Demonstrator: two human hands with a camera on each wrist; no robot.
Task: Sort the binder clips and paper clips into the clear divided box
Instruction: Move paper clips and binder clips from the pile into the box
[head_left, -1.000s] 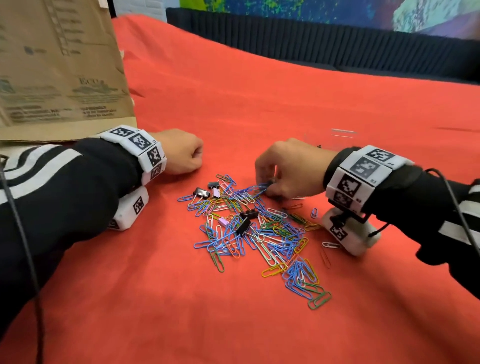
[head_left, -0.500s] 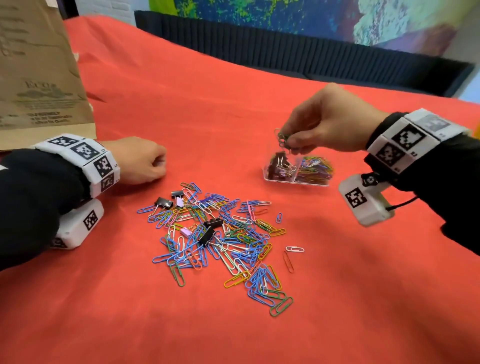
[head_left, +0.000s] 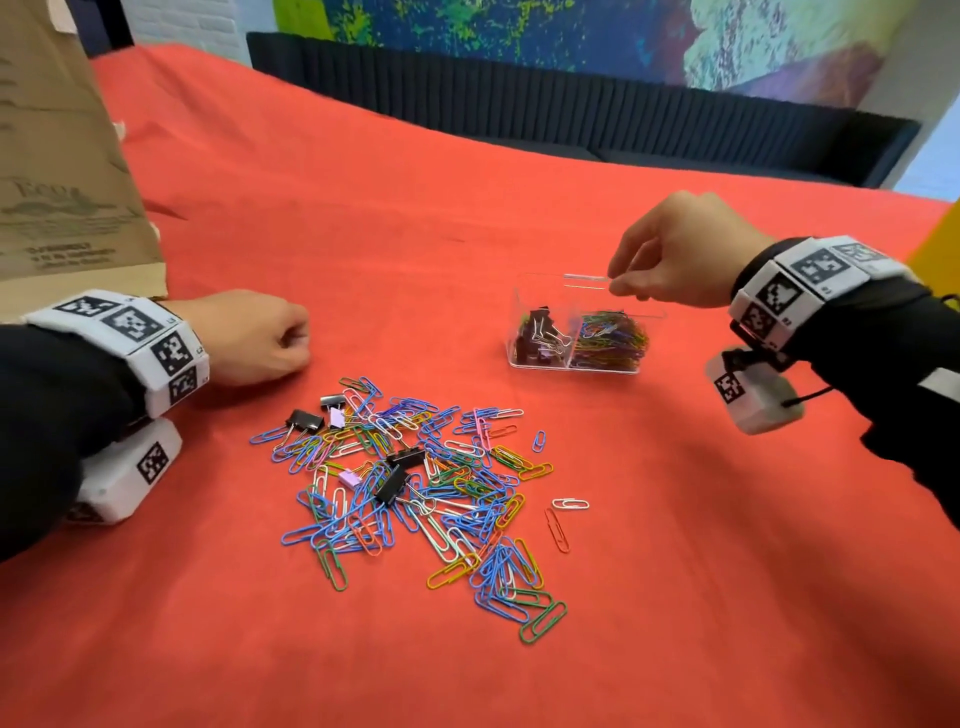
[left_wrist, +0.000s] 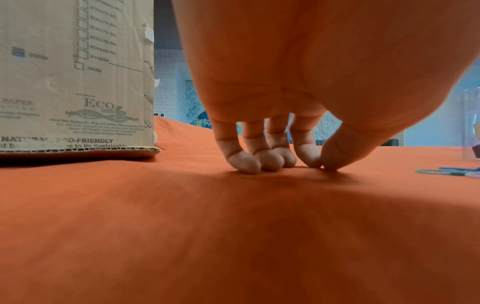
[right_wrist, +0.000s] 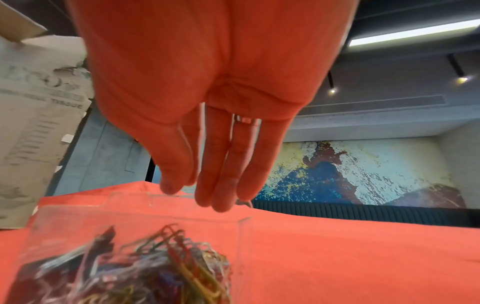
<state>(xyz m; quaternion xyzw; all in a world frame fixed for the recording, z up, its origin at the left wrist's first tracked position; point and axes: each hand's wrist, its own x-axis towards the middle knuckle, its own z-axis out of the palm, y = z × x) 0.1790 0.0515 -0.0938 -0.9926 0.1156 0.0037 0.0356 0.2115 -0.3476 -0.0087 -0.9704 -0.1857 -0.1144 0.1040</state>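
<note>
Since a moment ago, the right hand (head_left: 680, 254) is no longer pinching clips; its fingers (right_wrist: 223, 185) are hanging relaxed above the clear divided box (head_left: 540, 364). Loose paper clips (head_left: 415, 493) and binder clips (head_left: 306, 420) are lying on the bench (head_left: 675, 571). Left hand (head_left: 249, 338) is resting loosely curled, holding nothing.
</note>
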